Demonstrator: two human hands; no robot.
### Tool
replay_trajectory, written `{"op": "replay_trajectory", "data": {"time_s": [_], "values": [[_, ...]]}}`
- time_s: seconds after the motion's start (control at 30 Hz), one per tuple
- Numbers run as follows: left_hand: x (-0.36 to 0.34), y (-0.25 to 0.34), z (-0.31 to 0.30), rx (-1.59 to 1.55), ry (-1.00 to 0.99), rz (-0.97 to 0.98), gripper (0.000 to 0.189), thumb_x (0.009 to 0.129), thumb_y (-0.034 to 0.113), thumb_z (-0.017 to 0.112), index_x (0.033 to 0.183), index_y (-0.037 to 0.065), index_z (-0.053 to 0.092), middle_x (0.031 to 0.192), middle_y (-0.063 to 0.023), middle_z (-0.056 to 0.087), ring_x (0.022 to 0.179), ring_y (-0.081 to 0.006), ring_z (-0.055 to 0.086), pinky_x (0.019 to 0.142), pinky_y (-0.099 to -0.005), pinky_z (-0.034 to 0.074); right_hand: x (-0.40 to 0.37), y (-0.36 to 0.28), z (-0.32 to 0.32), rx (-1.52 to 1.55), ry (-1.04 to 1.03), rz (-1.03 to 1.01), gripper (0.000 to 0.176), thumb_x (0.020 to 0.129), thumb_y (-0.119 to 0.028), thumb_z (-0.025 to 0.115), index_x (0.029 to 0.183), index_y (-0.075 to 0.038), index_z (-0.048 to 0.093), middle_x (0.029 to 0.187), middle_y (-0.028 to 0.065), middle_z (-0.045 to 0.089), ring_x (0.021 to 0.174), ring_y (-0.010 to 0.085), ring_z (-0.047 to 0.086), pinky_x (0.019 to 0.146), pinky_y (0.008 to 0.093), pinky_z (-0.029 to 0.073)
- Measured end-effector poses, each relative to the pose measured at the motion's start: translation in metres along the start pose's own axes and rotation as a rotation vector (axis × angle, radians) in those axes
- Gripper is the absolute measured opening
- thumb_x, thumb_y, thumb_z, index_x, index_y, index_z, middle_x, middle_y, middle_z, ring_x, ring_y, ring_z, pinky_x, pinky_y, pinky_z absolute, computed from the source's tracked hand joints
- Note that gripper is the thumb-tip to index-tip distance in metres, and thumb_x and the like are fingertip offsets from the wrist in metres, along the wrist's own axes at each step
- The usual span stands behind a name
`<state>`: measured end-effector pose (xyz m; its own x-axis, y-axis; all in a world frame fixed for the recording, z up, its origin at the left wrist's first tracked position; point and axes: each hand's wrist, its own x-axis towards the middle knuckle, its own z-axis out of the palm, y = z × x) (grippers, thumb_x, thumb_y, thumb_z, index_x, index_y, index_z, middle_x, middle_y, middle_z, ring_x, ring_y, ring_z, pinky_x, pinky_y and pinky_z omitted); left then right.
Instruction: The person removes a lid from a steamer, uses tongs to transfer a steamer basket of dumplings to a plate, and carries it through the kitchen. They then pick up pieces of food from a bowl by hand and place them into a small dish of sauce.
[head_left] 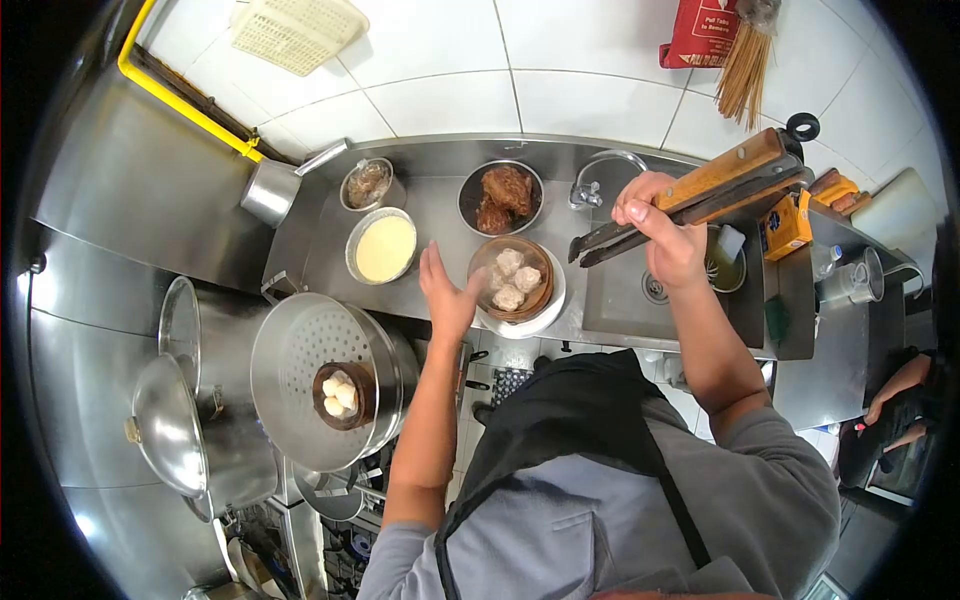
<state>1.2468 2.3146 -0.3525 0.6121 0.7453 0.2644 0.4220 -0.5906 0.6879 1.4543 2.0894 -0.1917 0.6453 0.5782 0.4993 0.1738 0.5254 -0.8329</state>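
My right hand (668, 228) grips a pair of wooden-handled tongs (728, 172), their dark metal tips pointing left over the sink. My left hand (450, 292) is open, fingers spread, just left of a small round bamboo steamer (546, 292). Several pale dumplings (508, 298) sit inside that steamer, which rests on a white plate (555, 312) on the steel counter. At lower left, a second small steamer (327, 412) with white pieces (341, 395) in it stands on the perforated floor of a large metal steamer pot (290, 335).
Behind the plate stand a bowl of browned meat (508, 188), a bowl of pale yellow liquid (385, 250) and a small covered bowl (368, 184). A tap (588, 192) rises by the sink (625, 305). Lidded pots (172, 425) crowd the left. Another person's arm (900, 385) shows at far right.
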Motion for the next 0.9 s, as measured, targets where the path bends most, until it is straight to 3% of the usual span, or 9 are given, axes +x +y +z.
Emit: {"op": "replay_trajectory", "data": {"time_s": [0.2,0.3,0.5,0.6,0.7,0.9], "values": [[0.014,-0.021,0.015,-0.087,-0.187,-0.14,0.113,0.074,0.04,0.082,0.155,-0.001,0.015,0.155,-0.033,0.021,0.145,-0.0449,0.024,0.118,-0.0472,0.024,-0.003,0.004,-0.01,-0.014,0.008,0.005,0.014,0.085,-0.01,0.067,0.077,-0.001,0.06,0.076,0.0071,0.06,0.074,0.0147,0.056,0.071,0.0296,0.044],[0.018,-0.021,0.014,-0.109,-0.218,-0.103,0.114,0.074,0.043,0.082,0.154,-0.004,0.015,0.156,-0.033,0.02,0.146,-0.0443,0.022,0.119,-0.0459,0.024,-0.004,0.003,-0.013,-0.021,0.015,-0.003,0.013,0.085,-0.009,0.067,0.077,-0.001,0.06,0.076,0.0072,0.06,0.074,0.0145,0.055,0.07,0.0295,0.044],[0.042,0.025,0.015,0.169,-0.349,-0.101,0.118,0.07,0.054,0.08,0.157,0.006,0.016,0.158,-0.0276,0.022,0.146,-0.0425,0.022,0.117,-0.0529,0.024,-0.006,0.003,-0.013,0.0,0.015,0.005,0.013,0.085,-0.009,0.066,0.077,-0.001,0.06,0.077,0.0077,0.06,0.073,0.0147,0.055,0.069,0.0295,0.044],[0.047,0.031,0.02,0.267,-0.418,-0.155,0.124,0.067,0.061,0.08,0.157,0.006,0.016,0.159,-0.0269,0.023,0.146,-0.0407,0.025,0.118,-0.0511,0.024,-0.008,0.005,-0.011,0.03,-0.006,0.013,0.014,0.085,-0.01,0.067,0.078,0.0,0.06,0.078,0.008,0.06,0.074,0.0149,0.055,0.07,0.0296,0.044],[0.044,0.014,0.028,0.191,-0.39,-0.111,0.121,0.066,0.06,0.08,0.158,0.013,0.016,0.158,-0.026,0.023,0.146,-0.0436,0.021,0.114,-0.0613,0.022,-0.011,0.006,-0.006,0.059,-0.036,0.027,0.014,0.086,-0.01,0.067,0.079,0.0,0.059,0.079,0.0081,0.06,0.075,0.0149,0.055,0.071,0.0298,0.043],[0.037,0.027,0.015,0.129,-0.377,-0.07,0.121,0.066,0.059,0.081,0.158,0.016,0.017,0.158,-0.0256,0.024,0.146,-0.0439,0.021,0.112,-0.0628,0.023,-0.014,0.009,0.006,0.164,-0.076,0.057,0.014,0.087,-0.011,0.067,0.081,0.0,0.059,0.08,0.008,0.06,0.075,0.0146,0.055,0.07,0.0297,0.043]]}}
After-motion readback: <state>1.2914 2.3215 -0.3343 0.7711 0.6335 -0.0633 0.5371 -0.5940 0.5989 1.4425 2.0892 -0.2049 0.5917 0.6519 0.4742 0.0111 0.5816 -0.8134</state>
